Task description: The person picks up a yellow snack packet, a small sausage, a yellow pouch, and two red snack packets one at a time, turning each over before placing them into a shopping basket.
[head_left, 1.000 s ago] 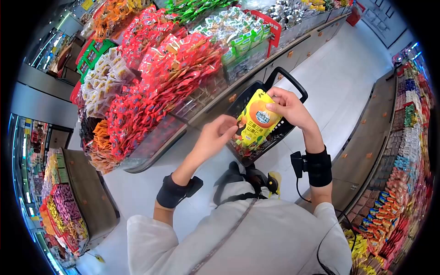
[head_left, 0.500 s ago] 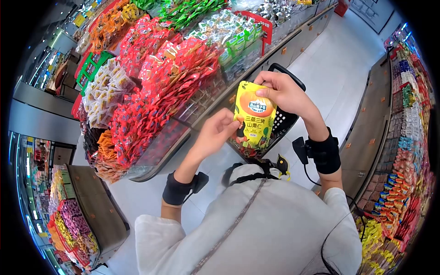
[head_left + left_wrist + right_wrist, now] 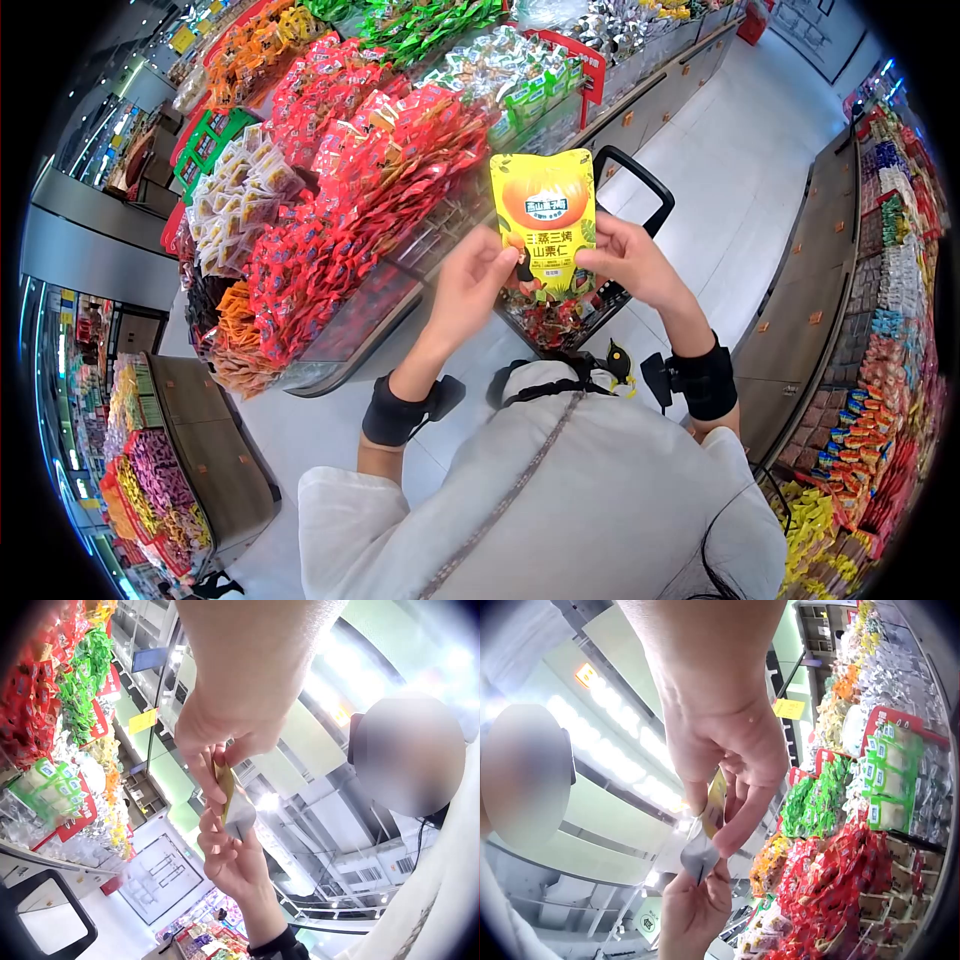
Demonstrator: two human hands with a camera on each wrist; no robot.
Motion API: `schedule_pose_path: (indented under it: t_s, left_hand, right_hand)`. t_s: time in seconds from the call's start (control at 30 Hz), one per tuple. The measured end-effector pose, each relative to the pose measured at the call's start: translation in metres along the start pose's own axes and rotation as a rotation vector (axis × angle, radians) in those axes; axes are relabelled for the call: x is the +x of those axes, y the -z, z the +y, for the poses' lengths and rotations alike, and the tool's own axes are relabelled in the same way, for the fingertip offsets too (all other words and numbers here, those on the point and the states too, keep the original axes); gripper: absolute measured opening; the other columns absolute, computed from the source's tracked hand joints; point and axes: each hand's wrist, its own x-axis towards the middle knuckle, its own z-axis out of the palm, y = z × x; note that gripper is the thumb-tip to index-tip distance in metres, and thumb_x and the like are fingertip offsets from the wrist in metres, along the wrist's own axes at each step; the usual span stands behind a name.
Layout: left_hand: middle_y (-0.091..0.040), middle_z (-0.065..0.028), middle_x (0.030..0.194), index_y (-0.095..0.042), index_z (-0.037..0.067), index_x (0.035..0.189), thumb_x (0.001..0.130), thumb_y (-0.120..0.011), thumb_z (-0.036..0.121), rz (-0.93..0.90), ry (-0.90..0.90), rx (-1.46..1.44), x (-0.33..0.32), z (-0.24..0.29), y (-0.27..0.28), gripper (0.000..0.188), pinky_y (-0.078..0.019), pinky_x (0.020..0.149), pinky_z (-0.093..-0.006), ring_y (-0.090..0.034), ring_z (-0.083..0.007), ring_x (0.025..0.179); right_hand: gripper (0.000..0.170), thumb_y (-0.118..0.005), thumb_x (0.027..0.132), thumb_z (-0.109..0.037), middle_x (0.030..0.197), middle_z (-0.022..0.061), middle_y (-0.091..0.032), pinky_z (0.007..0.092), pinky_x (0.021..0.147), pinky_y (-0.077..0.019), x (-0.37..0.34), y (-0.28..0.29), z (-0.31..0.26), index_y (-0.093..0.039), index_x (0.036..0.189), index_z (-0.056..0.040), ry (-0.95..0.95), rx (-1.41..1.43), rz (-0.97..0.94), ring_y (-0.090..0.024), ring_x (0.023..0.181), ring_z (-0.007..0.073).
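Note:
A yellow pouch [image 3: 545, 215] with an orange picture and dark lettering is held upright, its front toward the head camera. My left hand [image 3: 470, 280] pinches its lower left edge, thumb on the front. On the opposite edge my right hand [image 3: 635, 262] grips it, thumb in front and fingers behind. Seen edge-on in the left wrist view, the pouch [image 3: 234, 799] shows its silvery base between both hands. Behind and below it stands a black shopping basket [image 3: 612, 305] with small red packets inside, partly hidden by the pouch.
A counter heaped with red packets [image 3: 370, 190], green packets and other wrapped sweets lies at the left. Shelves of packaged snacks [image 3: 880, 330] run along the right. A wooden cabinet [image 3: 215, 430] stands at lower left, and pale floor [image 3: 745, 150] stretches between.
The pouch has come up from over the basket and turned upright. My right hand has moved from its top edge down to its right side, while my left hand stays at the left edge.

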Motion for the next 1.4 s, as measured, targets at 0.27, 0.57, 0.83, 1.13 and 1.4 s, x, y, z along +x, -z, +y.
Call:
schedule_pose_path:
  t_s: [0.27, 0.57, 0.83, 1.13, 1.4]
  left_hand:
    - [-0.055, -0.0048, 0.078, -0.043, 0.002, 0.087, 0.089, -0.046, 0.009, -0.009, -0.012, 0.002, -0.002, -0.001, 0.0, 0.008, -0.05, 0.058, -0.0237, -0.057, -0.009, 0.064]
    - [-0.055, -0.0103, 0.099, -0.038, 0.0, 0.112, 0.087, -0.047, 0.002, 0.019, -0.032, -0.081, 0.0, 0.003, -0.008, 0.026, -0.0515, 0.062, -0.0238, -0.057, -0.0128, 0.082]
    - [-0.056, -0.0124, 0.1, -0.037, -0.001, 0.115, 0.087, -0.047, 0.004, 0.041, -0.061, 0.005, 0.002, -0.002, -0.007, 0.03, -0.0528, 0.059, -0.0242, -0.059, -0.0138, 0.081]
    - [-0.057, -0.0099, 0.099, -0.04, -0.001, 0.114, 0.086, -0.05, 0.004, 0.028, -0.031, -0.039, -0.001, -0.001, -0.002, 0.03, -0.0493, 0.06, -0.0223, -0.057, -0.0122, 0.084]
    - [-0.057, -0.0096, 0.099, -0.04, 0.0, 0.114, 0.086, -0.05, 0.003, 0.033, -0.015, -0.036, -0.001, -0.003, -0.001, 0.03, -0.0489, 0.061, -0.0217, -0.057, -0.0122, 0.085]
  right_hand:
    - [0.036, -0.054, 0.086, -0.014, 0.097, 0.0045, -0.059, 0.0215, 0.057, -0.0512, -0.006, -0.008, 0.005, -0.043, 0.117, -0.0012, 0.024, -0.003, 0.054, -0.058, 0.082, 0.0092]
    - [0.035, -0.053, 0.085, -0.011, 0.097, 0.0044, -0.06, 0.0212, 0.056, -0.0515, -0.009, -0.007, 0.012, -0.043, 0.118, -0.0022, 0.045, -0.035, 0.083, -0.058, 0.082, 0.0094]
    - [0.033, -0.053, 0.085, -0.008, 0.097, 0.0049, -0.06, 0.0225, 0.055, -0.0524, -0.008, -0.008, 0.013, -0.045, 0.117, -0.003, 0.028, -0.006, 0.115, -0.059, 0.082, 0.0105]
    - [0.033, -0.053, 0.085, -0.009, 0.098, 0.0054, -0.06, 0.0223, 0.055, -0.0526, -0.007, -0.011, 0.012, -0.045, 0.116, -0.0018, 0.031, 0.036, 0.111, -0.059, 0.083, 0.0112]
    - [0.033, -0.053, 0.085, -0.009, 0.098, 0.0061, -0.06, 0.0223, 0.055, -0.0526, -0.006, -0.011, 0.015, -0.045, 0.116, -0.0017, 0.04, 0.041, 0.11, -0.059, 0.083, 0.0117]
